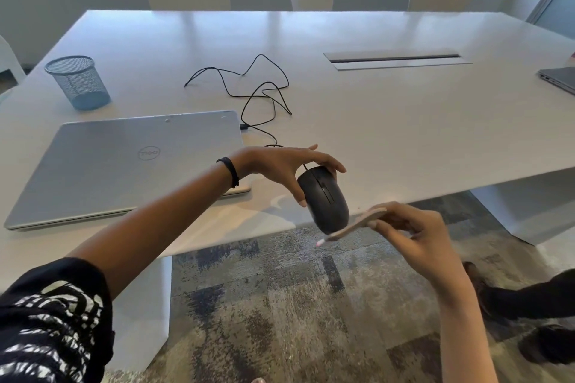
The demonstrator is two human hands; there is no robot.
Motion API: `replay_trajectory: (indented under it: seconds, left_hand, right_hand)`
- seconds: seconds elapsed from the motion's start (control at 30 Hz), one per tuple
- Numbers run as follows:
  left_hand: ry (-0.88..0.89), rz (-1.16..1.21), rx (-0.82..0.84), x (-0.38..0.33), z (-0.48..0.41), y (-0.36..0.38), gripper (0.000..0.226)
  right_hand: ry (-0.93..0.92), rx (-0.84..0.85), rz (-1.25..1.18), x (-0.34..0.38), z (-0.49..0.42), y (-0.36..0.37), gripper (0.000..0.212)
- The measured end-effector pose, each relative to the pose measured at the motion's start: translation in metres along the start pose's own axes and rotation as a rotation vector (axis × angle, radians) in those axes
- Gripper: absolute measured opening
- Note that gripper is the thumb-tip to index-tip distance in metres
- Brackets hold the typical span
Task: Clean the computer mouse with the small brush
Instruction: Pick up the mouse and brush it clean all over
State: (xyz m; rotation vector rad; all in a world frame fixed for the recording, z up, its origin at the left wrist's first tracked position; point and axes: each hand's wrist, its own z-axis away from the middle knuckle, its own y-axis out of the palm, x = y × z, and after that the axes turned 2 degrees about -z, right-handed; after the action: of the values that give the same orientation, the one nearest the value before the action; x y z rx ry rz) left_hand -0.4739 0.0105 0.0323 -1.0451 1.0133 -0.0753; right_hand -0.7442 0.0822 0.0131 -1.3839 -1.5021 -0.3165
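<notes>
Your mouse (325,199) is off the table, held in the air over the near edge, with buttons and wheel facing up toward you and its rear end tipped down. Your left hand (280,165) pinches it by the sides, thumb on the near flank and fingers round the far one, which leaves the top bare for brushing. Your right hand (413,230) is curled round the brush (357,224). Its tan handle lies against the mouse's low rear end and a pinkish tip pokes out just past it; blur hides the bristles. I judge you are working on the back of the shell. Holding it over the edge probably lets dust drop to the carpet rather than onto the table (404,134). The cable (249,93) runs slack in loops from the mouse to the closed laptop (124,162), so mind the tug if you turn the mouse. A mesh cup (77,82) stands well apart at far left.
</notes>
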Motion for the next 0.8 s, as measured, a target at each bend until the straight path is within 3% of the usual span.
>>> replay_trajectory:
  seconds: [0.23,0.4,0.57,0.67,0.8]
  left_hand:
    - [-0.013,-0.004,0.019,-0.005,-0.001,0.001,0.078]
    - [-0.022,0.004,0.003,-0.007,-0.001,0.003,0.078]
    - [-0.034,0.001,0.014,-0.009,-0.003,0.003,0.078]
    - [-0.038,-0.011,0.024,-0.009,-0.004,0.003,0.078]
    - [-0.037,-0.018,0.024,-0.009,-0.004,0.004,0.079]
  right_hand:
    - [0.007,-0.247,-0.258,-0.009,0.006,-0.008,0.019]
    - [0.031,-0.064,-0.105,-0.003,0.003,-0.019,0.029]
    - [-0.098,-0.186,-0.139,0.009,-0.003,-0.011,0.017]
    - [-0.134,-0.144,-0.043,0.012,-0.008,-0.006,0.02]
    - [-0.028,-0.067,-0.019,0.006,-0.002,-0.017,0.018]
